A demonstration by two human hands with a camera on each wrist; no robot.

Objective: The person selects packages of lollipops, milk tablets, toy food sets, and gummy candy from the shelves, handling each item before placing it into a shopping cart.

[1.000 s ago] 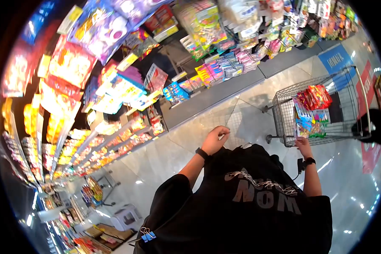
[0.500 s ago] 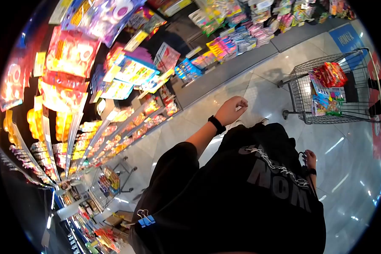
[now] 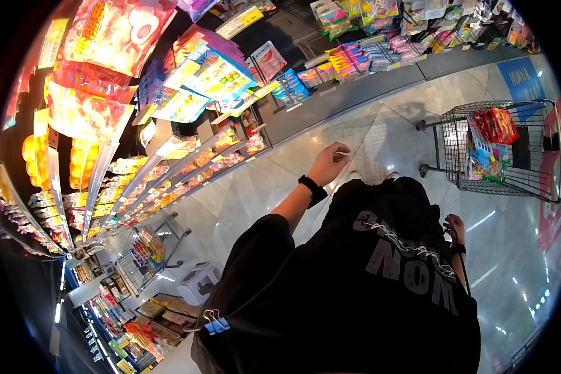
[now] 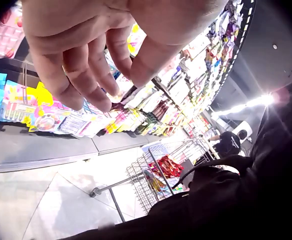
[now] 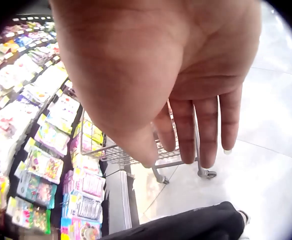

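Note:
My left hand (image 3: 330,163) is held in front of my body beside the candy shelving, its fingers loosely bent with nothing held. In the left wrist view the same hand (image 4: 93,45) hangs before hooks of packaged sweets (image 4: 51,117). At my side, the right hand (image 3: 456,228) hangs low, near the metal shopping cart (image 3: 474,181). Its fingers (image 5: 186,130) point down, relaxed and holding nothing, overlapping the cart in the right wrist view. Inside the cart lie red packets (image 3: 497,126) and colourful bagged goods (image 3: 486,159).
Shelves of bright candy bags (image 3: 112,37) run along the left and far side, edged by a grey base ledge (image 3: 343,107). A second loaded cart (image 3: 131,268) stands behind at the left, near a white stool (image 3: 199,282). Another person (image 4: 227,144) is beyond the cart.
My right hand has drawn back from the cart's edge to my side. The cart and shelves have shifted in view, and the left hand stays raised and empty.

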